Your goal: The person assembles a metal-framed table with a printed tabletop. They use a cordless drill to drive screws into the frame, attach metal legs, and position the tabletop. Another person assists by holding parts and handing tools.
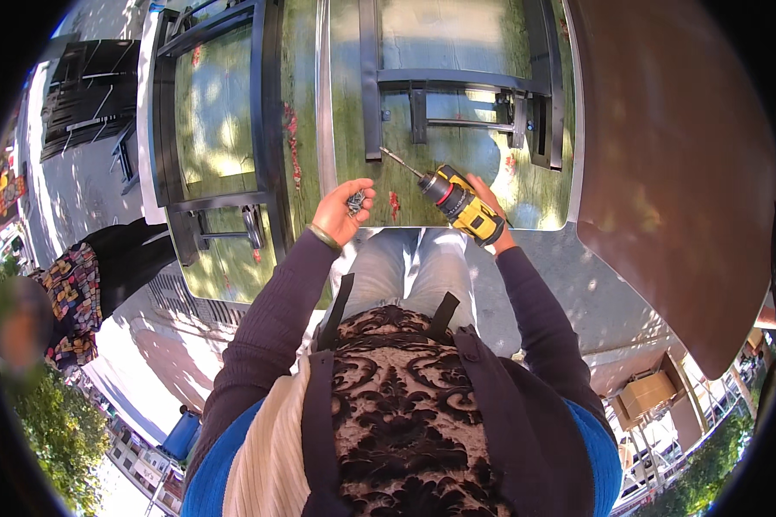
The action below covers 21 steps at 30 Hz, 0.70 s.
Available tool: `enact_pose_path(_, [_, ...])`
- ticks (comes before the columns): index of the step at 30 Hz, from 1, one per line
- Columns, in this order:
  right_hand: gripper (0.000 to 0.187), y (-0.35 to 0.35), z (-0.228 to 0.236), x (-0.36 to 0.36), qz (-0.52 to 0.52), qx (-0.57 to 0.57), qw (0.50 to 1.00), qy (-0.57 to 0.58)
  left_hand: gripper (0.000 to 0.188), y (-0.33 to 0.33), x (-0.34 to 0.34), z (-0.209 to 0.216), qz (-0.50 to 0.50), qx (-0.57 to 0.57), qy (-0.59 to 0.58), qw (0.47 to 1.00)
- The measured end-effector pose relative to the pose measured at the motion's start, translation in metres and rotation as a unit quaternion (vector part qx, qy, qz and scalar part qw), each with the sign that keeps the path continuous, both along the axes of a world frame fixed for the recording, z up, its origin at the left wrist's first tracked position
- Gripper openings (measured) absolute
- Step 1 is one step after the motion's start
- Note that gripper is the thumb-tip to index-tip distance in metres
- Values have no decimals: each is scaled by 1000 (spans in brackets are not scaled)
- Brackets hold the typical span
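Note:
My left hand (342, 212) is palm up with its fingers curled around several small metal screws (355, 203). A yellow and black cordless drill (462, 205) is gripped in my right hand (490, 205), its body hiding most of that hand's fingers. The long drill bit (400, 161) points up and left, its tip close to the lower end of a dark metal leg frame (372, 129). That frame lies on a green, wood-patterned panel (422, 194) with small red flower prints. Both hands are over the panel's near edge.
To the left lies a second patterned panel (215, 129) with its own dark frame (270, 112). A large brown board (672, 164) stands on the right. A person in a patterned top (73, 289) is at the far left. Cardboard boxes (647, 394) sit at the lower right.

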State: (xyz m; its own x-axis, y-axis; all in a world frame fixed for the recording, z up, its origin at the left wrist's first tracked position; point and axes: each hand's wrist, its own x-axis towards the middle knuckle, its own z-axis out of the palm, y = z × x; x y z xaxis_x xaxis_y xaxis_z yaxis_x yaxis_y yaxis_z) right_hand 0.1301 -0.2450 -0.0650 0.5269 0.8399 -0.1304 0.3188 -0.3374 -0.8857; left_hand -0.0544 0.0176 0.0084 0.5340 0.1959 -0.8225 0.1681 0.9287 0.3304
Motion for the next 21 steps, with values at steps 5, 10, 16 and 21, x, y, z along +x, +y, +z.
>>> enact_pose_path(5, [58, 43, 20, -3, 24, 72, 982, 176, 26, 12, -4, 16, -9, 29, -32, 999])
enact_pose_path(10, [38, 40, 96, 7, 64, 75, 995, 12, 38, 18, 11, 30, 48, -18, -118, 992])
enact_pose_path(16, [27, -4, 160, 6, -36, -19, 990, 137, 43, 7, 27, 37, 84, -59, -224, 969])
enact_pose_path(21, [36, 5, 187, 14, 4, -36, 998, 54, 25, -6, 34, 28, 110, -29, -239, 964])
